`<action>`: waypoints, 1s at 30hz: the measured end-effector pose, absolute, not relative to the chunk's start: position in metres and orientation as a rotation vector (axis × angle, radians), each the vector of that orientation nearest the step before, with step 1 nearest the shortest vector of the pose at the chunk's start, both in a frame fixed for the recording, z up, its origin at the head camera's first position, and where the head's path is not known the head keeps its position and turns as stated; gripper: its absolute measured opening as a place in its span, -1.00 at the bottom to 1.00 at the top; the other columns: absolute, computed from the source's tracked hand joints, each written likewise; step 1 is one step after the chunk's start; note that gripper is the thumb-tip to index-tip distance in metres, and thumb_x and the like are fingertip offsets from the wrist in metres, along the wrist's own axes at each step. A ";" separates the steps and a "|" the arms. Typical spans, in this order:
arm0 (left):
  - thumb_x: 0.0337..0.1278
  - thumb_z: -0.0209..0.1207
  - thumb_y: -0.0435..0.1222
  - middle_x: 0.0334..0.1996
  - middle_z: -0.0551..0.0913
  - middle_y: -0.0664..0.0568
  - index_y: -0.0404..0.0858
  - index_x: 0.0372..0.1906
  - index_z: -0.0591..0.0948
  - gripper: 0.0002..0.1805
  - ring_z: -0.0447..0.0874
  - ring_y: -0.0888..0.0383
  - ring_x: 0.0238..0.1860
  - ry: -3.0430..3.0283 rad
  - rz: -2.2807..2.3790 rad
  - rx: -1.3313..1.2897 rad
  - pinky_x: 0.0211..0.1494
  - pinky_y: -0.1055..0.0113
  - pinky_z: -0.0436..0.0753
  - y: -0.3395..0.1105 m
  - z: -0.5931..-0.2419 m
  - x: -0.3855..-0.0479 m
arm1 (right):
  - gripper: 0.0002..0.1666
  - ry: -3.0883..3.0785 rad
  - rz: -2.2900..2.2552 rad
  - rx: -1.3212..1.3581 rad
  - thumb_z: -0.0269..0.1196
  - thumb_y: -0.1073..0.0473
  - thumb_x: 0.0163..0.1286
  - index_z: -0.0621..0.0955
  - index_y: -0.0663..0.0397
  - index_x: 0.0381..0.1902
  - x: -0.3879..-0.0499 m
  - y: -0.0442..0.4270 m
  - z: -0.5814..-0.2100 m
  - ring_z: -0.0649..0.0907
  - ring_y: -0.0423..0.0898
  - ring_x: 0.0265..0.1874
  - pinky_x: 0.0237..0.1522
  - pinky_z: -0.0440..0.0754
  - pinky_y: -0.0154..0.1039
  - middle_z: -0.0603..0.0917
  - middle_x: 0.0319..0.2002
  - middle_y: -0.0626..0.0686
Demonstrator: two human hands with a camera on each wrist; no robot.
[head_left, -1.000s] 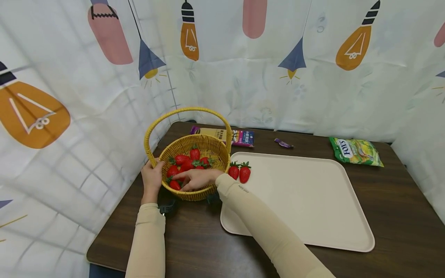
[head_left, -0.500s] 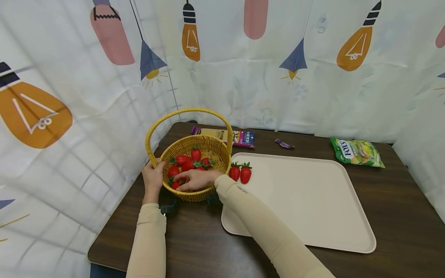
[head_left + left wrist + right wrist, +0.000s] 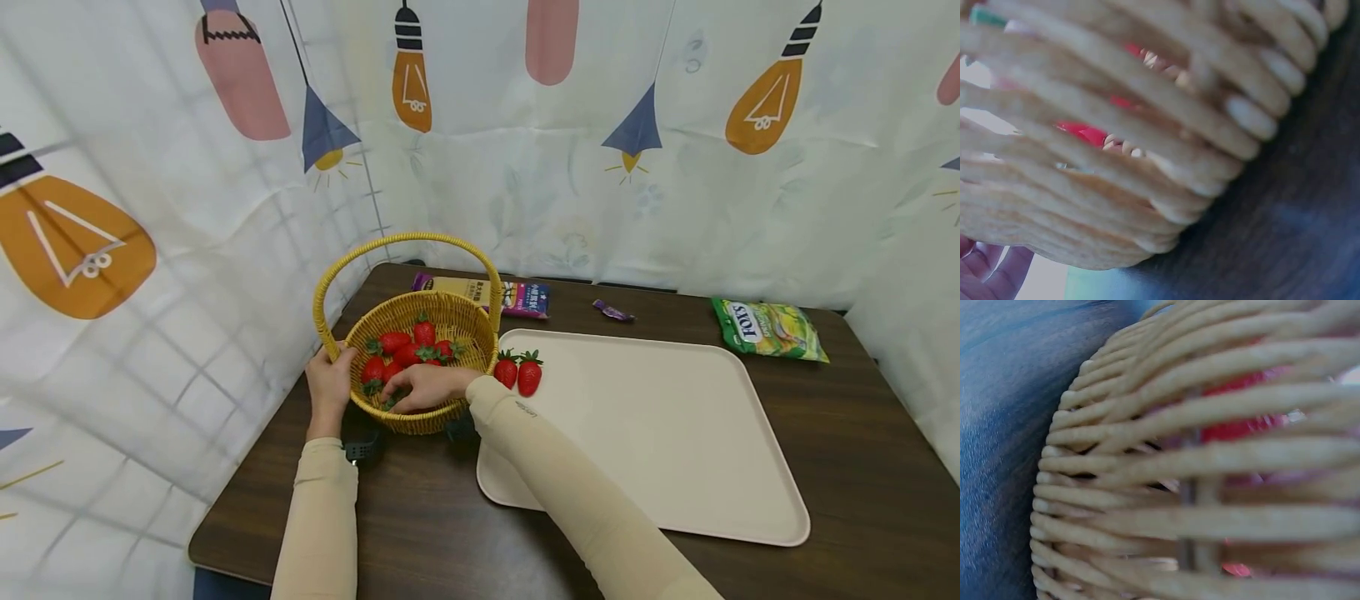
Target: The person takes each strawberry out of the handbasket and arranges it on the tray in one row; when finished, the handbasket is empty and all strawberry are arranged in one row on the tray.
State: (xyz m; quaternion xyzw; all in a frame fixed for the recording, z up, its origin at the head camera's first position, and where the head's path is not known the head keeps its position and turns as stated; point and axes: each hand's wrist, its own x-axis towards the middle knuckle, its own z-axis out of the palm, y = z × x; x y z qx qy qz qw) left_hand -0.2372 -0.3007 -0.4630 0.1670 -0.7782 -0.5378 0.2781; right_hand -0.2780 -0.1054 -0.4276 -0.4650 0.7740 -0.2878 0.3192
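Observation:
A yellow wicker basket [image 3: 480,333] with a tall handle holds several red strawberries [image 3: 424,333]. At its left side, where handle meets rim, my left hand [image 3: 328,387] grips it. My right hand [image 3: 427,388] is down inside the basket near the front, its fingers curled round a strawberry, of which only the green cap [image 3: 387,404] shows. Part of my left hand [image 3: 991,272] appears below the wicker [image 3: 1116,187] in the left wrist view. The right wrist view shows the wicker [image 3: 1147,469] with red behind it, and no fingers.
Two strawberries [image 3: 529,377] lie at the left edge of a cream tray [image 3: 645,433], right of the basket. Behind are a purple snack packet [image 3: 525,298], a small purple candy [image 3: 613,311] and a green FOX'S bag [image 3: 768,329]. Patterned curtains [image 3: 510,192] enclose the table.
The strawberry at the basket's front has shifted slightly right, under my right hand, and its red part is now hidden. My right fingers have drawn in around it. My left hand has kept its place.

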 end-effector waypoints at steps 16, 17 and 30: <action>0.19 0.20 -0.27 -0.53 0.52 -0.04 -0.36 -0.38 0.59 -0.81 0.34 0.24 -0.61 -2.094 -1.470 0.444 -0.45 0.39 0.41 -0.299 -0.463 -0.238 | -0.62 1.982 -1.134 -1.167 0.31 0.11 0.34 0.59 -0.08 0.11 -0.277 -0.064 -0.410 0.46 -0.16 0.23 0.24 0.39 -0.27 0.57 0.14 -0.15; 0.19 0.20 -0.28 -0.52 0.52 -0.04 -0.36 -0.38 0.59 -0.82 0.34 0.24 -0.60 -2.090 -1.472 0.445 -0.44 0.39 0.42 -0.299 -0.463 -0.238 | -0.63 1.990 -1.159 -1.158 0.30 0.10 0.35 0.60 -0.09 0.11 -0.276 -0.061 -0.409 0.47 -0.16 0.22 0.22 0.41 -0.27 0.58 0.14 -0.15; 0.19 0.19 -0.24 -0.49 0.55 0.11 -0.38 -0.29 0.65 -0.77 0.43 0.26 -0.52 -2.096 -1.475 0.471 -0.39 0.43 0.45 -0.300 -0.461 -0.236 | -0.73 1.887 -1.526 -0.938 0.22 0.20 0.42 0.62 0.22 0.01 -0.266 -0.027 -0.406 0.74 0.11 -0.27 -0.17 0.68 -0.10 0.55 0.02 0.10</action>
